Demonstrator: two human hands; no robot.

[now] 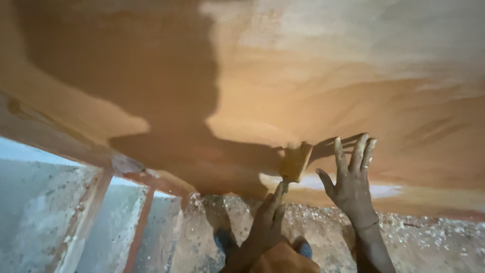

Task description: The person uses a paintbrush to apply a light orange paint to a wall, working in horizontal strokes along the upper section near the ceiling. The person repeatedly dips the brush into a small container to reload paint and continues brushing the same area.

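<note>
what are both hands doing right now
Left hand: closed around the handle of a brush pressed to the orange wall.
Right hand: open, fingers spread, flat against the wall, holding nothing.

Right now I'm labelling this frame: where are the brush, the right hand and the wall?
brush point(296, 161), head view, on its bristle block.
right hand point(352, 186), head view, back of the hand.
wall point(313, 76), head view, bare orange surface.

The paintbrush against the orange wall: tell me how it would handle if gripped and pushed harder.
The paintbrush is probably light, since the left hand steers it by the handle's end alone. Its wide bristles look soft and would likely splay under more pressure. The handle may be slippery if paint-smeared, though blur hides that. The right hand is spread flat near the wall.
</note>
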